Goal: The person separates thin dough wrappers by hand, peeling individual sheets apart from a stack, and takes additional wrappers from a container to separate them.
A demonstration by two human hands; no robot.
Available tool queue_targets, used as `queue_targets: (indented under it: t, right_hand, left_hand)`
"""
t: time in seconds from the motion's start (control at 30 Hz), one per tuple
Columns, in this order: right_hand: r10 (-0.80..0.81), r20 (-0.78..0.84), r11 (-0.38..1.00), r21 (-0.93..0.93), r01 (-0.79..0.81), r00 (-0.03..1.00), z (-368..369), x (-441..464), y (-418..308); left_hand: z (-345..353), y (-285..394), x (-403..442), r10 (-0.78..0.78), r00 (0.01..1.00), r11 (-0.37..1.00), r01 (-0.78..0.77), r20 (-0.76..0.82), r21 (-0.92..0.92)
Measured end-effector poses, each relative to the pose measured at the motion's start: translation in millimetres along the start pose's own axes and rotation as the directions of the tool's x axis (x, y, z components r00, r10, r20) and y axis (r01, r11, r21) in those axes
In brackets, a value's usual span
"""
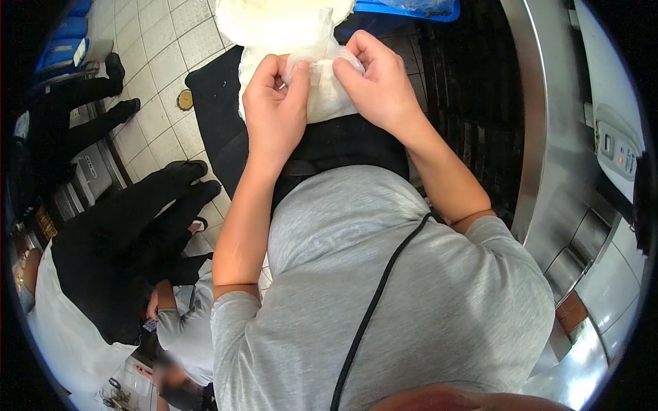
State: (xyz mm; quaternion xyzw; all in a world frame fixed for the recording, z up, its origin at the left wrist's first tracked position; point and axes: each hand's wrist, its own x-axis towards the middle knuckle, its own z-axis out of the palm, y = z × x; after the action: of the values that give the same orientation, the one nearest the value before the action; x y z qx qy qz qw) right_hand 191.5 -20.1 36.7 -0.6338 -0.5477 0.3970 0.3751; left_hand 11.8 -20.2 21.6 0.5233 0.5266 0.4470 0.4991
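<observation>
A thin, translucent plastic film [322, 72] sits at the top centre of the frame, crumpled and whitish, bunched into creases between the hands. The left hand [277, 96] pinches its left side between thumb and fingers, and the right hand [377, 85] pinches the right side the same way. Behind and below it spreads a soft, cream-white bundle [332, 103], whose material I cannot tell; the hands and film hide part of it. A rounded pale mass [274, 20] lies just above, cut off by the top edge, near a blue tray [439, 9] at upper right. A round yellowish object [185, 100] rests on the tiled floor [161, 79] at upper left. Two co-workers in dark trousers [103, 253] fill the lower left, and a metal edge [533, 137] runs down the right.
</observation>
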Motion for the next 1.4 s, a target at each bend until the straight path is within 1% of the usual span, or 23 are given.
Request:
queue_targets:
  t: [0.13,0.2,0.23,0.3,0.33,0.4,0.43,0.5,0.6,0.63,0.7,0.73,0.8,0.93,1.0,1.03,1.1,1.17,1.23,1.27,1.33,1.37,1.4]
  right_hand:
    - [0.000,0.035,1.000,-0.003,0.000,0.999,-5.1,3.1,-2.2]
    - [-0.119,0.044,0.992,-0.036,0.120,0.992,-5.4,4.1,-5.6]
    - [-0.119,0.045,0.992,-0.036,0.121,0.992,-6.4,3.7,-8.2]
    - [-0.177,0.146,0.978,-0.086,0.190,0.973,-9.4,2.3,-12.8]
    - [-0.178,0.146,0.978,-0.085,0.192,0.973,-9.8,2.9,-12.7]
    - [-0.154,0.178,0.986,-0.044,0.164,0.972,-10.0,5.7,-10.8]
    - [-0.153,0.176,0.986,-0.045,0.163,0.973,-9.1,8.2,-6.3]
    - [0.037,0.179,0.995,0.087,-0.054,0.983,-5.9,13.7,3.3]
    - [0.097,0.189,0.995,-0.028,-0.094,0.977,-8.7,16.1,-1.8]
    - [0.098,0.190,0.995,-0.028,-0.094,0.977,-6.9,14.7,-3.9]
    - [0.019,0.207,0.977,0.204,-0.063,0.978,-1.8,10.6,-8.4]
    - [0.020,0.207,0.977,0.204,-0.063,0.978,-2.9,11.2,-8.0]
    - [-0.139,0.180,0.989,0.075,0.128,0.974,-5.2,14.7,-5.8]
    - [-0.134,0.137,0.990,0.060,0.126,0.981,-9.9,13.9,-3.6]
    - [-0.110,0.019,0.988,-0.103,0.111,0.994,-12.3,9.5,-8.7]
    - [-0.109,0.019,0.989,-0.103,0.110,0.994,-10.3,8.9,-7.5]
    - [-0.170,-0.100,0.978,-0.139,0.155,0.980,-3.5,8.0,-4.6]
    - [-0.186,-0.071,0.974,-0.145,0.175,0.980,-5.9,6.9,-7.6]
    - [-0.203,-0.043,0.969,-0.153,0.194,0.978,-6.3,5.7,-11.2]
    - [-0.197,-0.019,0.975,-0.108,0.194,0.980,-5.8,5.1,-12.6]
    - [-0.193,0.006,0.979,-0.062,0.193,0.981,-4.9,5.5,-12.2]
    - [-0.199,0.016,0.979,-0.047,0.200,0.980,-4.5,6.1,-10.2]
    - [-0.206,0.026,0.978,-0.033,0.207,0.978,-3.6,6.9,-9.2]
  left_hand:
    - [3.3,-1.0,2.2,-0.013,1.000,0.999,0.013,0.011,-0.049]
    - [11.0,3.5,7.1,0.132,0.990,0.983,-0.137,-0.048,-0.124]
    - [8.0,9.6,8.2,0.132,0.990,0.983,-0.137,-0.049,-0.124]
    - [-3.1,23.4,10.6,-0.003,0.993,0.998,-0.005,0.121,0.061]
    - [-7.6,18.6,12.7,-0.002,0.993,0.998,-0.006,0.120,0.061]
    - [-14.1,6.0,18.0,0.030,0.993,0.994,-0.042,0.117,0.098]
    - [-13.3,4.4,17.1,0.075,0.995,0.996,-0.077,0.063,0.041]
    - [-11.9,1.9,15.5,0.063,0.998,0.997,-0.064,0.017,0.054]
    - [-6.6,10.4,11.1,0.097,0.994,0.991,-0.093,-0.044,0.091]
    - [-4.5,13.8,9.1,0.142,0.989,0.984,-0.136,-0.048,0.113]
    - [-3.4,14.2,7.1,0.174,0.985,0.973,-0.168,-0.021,0.157]
    - [-2.6,14.7,6.6,0.206,0.978,0.958,-0.204,0.007,0.201]
    - [-1.7,11.7,5.5,0.227,0.974,0.950,-0.225,0.018,0.215]
    - [3.5,16.1,2.0,0.231,0.973,0.956,-0.231,0.020,0.180]
    - [5.5,13.6,-0.4,0.209,0.978,0.958,-0.205,0.001,0.202]
    - [6.5,12.0,-1.4,0.187,0.982,0.958,-0.179,-0.016,0.223]
    - [8.8,10.3,-2.9,0.205,0.978,0.956,-0.195,-0.026,0.219]
    - [13.0,11.0,-3.0,0.224,0.974,0.953,-0.211,-0.036,0.217]
    - [17.5,13.3,-0.8,0.104,0.992,0.983,-0.113,-0.065,-0.147]
    - [13.1,16.2,1.3,0.104,0.992,0.983,-0.113,-0.065,-0.147]
    - [-1.1,21.9,6.6,0.019,0.996,0.985,-0.033,0.082,0.171]
    - [-3.9,17.2,8.3,0.019,0.996,0.985,-0.032,0.082,0.171]
    - [-5.3,11.5,10.9,0.110,0.992,0.976,-0.119,0.061,0.184]
